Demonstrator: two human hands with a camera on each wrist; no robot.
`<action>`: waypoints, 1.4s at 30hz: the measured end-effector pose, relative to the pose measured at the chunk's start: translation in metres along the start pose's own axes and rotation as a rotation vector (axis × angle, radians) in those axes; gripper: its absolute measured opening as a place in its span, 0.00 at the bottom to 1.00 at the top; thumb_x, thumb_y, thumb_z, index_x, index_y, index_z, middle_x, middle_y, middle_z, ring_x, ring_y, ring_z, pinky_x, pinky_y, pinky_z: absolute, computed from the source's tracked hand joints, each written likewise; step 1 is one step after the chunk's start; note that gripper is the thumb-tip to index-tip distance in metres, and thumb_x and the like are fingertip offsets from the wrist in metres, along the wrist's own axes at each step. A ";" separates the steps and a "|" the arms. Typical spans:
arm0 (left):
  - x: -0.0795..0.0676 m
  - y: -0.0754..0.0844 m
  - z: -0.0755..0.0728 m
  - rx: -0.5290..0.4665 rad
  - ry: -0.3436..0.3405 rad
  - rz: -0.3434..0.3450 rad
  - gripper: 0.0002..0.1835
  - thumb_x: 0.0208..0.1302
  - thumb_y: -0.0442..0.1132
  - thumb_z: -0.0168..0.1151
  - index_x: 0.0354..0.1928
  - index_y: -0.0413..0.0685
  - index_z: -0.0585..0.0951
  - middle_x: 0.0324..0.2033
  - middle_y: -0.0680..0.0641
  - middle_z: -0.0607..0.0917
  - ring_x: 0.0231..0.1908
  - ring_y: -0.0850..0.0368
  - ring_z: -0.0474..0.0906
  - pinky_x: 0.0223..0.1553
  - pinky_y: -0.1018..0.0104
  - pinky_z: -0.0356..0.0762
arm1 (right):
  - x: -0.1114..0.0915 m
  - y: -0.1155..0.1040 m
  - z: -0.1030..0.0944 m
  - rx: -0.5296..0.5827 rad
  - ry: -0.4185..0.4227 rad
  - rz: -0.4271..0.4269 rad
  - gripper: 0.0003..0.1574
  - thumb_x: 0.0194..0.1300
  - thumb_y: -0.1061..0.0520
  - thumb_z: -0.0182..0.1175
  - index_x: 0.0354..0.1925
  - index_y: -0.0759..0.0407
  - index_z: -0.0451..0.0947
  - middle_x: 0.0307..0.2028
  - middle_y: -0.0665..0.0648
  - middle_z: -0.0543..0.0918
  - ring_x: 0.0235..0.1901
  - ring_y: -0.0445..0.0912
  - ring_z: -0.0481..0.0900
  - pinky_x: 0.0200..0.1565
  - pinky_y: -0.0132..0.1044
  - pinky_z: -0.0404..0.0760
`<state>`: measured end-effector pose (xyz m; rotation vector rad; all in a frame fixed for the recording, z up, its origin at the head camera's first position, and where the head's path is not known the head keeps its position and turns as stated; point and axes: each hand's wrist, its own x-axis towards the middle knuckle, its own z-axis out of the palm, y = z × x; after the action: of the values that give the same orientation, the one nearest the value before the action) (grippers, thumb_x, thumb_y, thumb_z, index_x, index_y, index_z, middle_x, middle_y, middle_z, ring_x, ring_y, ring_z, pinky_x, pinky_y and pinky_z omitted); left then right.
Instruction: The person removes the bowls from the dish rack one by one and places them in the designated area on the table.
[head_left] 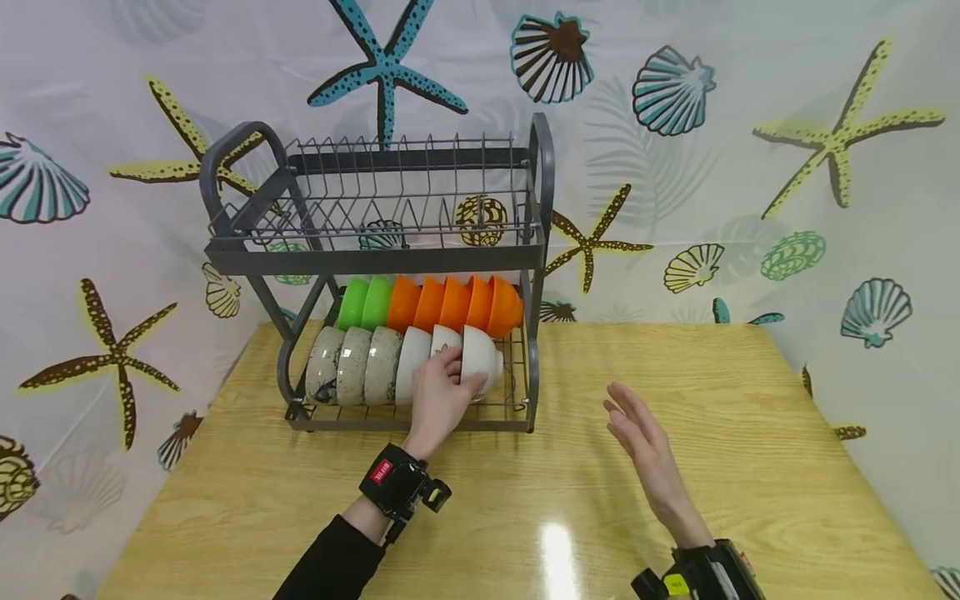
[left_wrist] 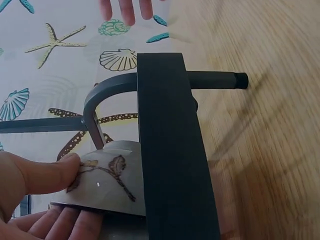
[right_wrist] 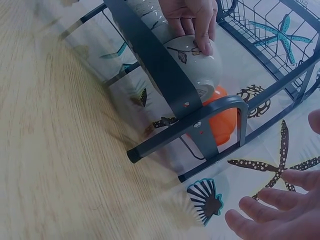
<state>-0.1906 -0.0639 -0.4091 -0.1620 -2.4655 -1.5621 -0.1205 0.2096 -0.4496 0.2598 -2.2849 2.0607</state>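
My left hand pinches the rim of the rightmost white bowl in the lower tier of a dark grey dish rack. In the left wrist view, the thumb lies on the outside of this bowl, by a brown leaf pattern, and the fingers are inside the rim. The bowl stands on its side, in line with more white bowls and several speckled bowls. Right of the rack, my right hand hovers over the table with fingers extended, holding nothing.
Behind the front row stand green bowls and several orange bowls. Wire slots form the rack's upper tier. A wooden table carries the rack, with a patterned cloth hanging behind.
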 end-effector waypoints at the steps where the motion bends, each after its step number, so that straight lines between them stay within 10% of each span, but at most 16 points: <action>1: 0.001 0.000 0.001 0.007 0.014 0.002 0.24 0.60 0.33 0.72 0.57 0.32 0.81 0.42 0.34 0.90 0.41 0.43 0.89 0.41 0.53 0.89 | 0.000 0.000 -0.001 -0.002 0.001 0.002 0.37 0.83 0.51 0.40 0.77 0.70 0.46 0.77 0.73 0.51 0.62 0.19 0.66 0.62 0.14 0.69; 13: -0.001 -0.002 0.007 -0.172 0.043 -0.101 0.19 0.61 0.34 0.72 0.52 0.34 0.83 0.40 0.35 0.90 0.37 0.49 0.86 0.34 0.71 0.83 | 0.001 0.002 -0.004 -0.005 -0.006 0.037 0.37 0.83 0.50 0.40 0.78 0.68 0.47 0.78 0.71 0.51 0.61 0.18 0.66 0.61 0.14 0.69; 27: -0.036 0.008 0.001 -0.364 -0.099 0.062 0.18 0.66 0.28 0.65 0.56 0.32 0.75 0.49 0.32 0.84 0.48 0.43 0.84 0.47 0.73 0.84 | -0.003 -0.005 -0.002 0.053 -0.045 0.028 0.36 0.83 0.51 0.39 0.78 0.68 0.47 0.76 0.69 0.54 0.63 0.23 0.69 0.62 0.18 0.73; 35: -0.064 0.006 -0.001 -0.175 -0.202 0.392 0.16 0.65 0.30 0.65 0.54 0.36 0.79 0.47 0.38 0.86 0.46 0.47 0.85 0.50 0.64 0.85 | -0.010 -0.011 0.009 -0.059 -0.065 -0.176 0.34 0.77 0.65 0.47 0.76 0.65 0.55 0.71 0.40 0.64 0.68 0.29 0.67 0.62 0.18 0.72; 42: -0.080 -0.003 0.001 -0.016 -0.272 0.679 0.13 0.66 0.31 0.63 0.52 0.39 0.80 0.41 0.44 0.86 0.43 0.54 0.84 0.48 0.67 0.85 | -0.017 -0.014 0.018 -0.220 -0.166 -0.351 0.44 0.63 0.72 0.62 0.74 0.63 0.61 0.77 0.57 0.62 0.76 0.34 0.57 0.70 0.22 0.63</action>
<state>-0.1142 -0.0626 -0.4313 -1.1424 -2.2067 -1.3074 -0.1001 0.1915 -0.4406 0.7811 -2.3243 1.6593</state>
